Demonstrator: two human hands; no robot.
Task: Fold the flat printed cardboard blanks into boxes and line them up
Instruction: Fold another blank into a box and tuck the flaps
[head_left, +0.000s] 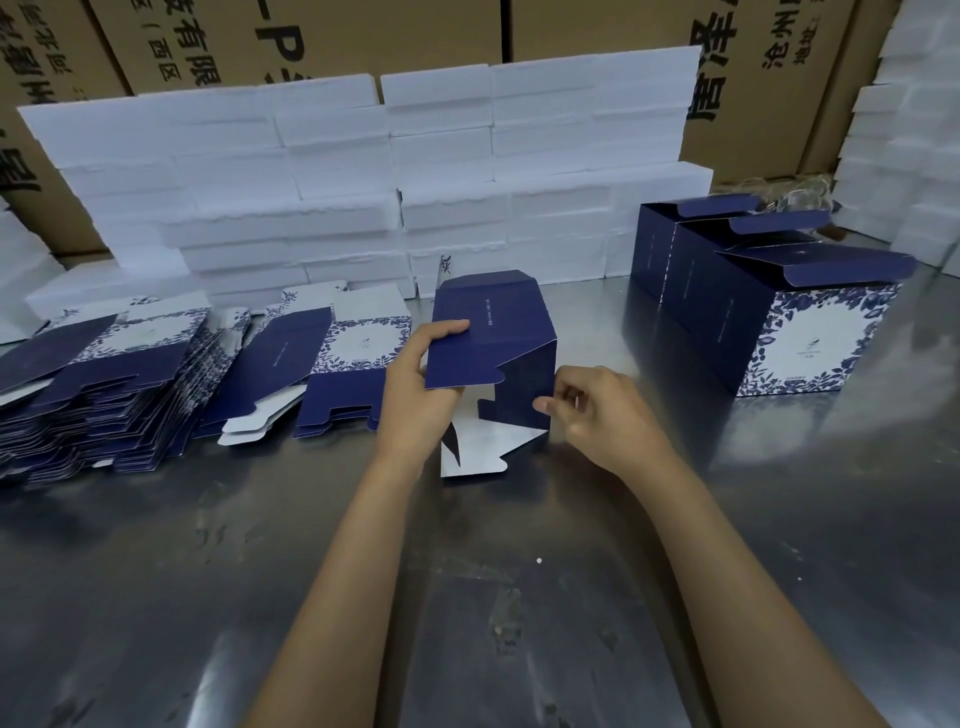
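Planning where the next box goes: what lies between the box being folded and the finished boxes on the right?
Only bare metal table shows between the half-folded box and the finished boxes, seen in the head view.

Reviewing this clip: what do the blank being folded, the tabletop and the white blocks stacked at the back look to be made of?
Blank being folded: thin printed cardboard, navy outside, plain white inside; its creases are sharp and its cut edges thin.
Tabletop: probably sheet metal, likely stainless steel; grey, with blurred reflections and scuffs.
White blocks: seemingly foam, perhaps polystyrene; matte white with rough, wavy edges, though that cannot be confirmed.
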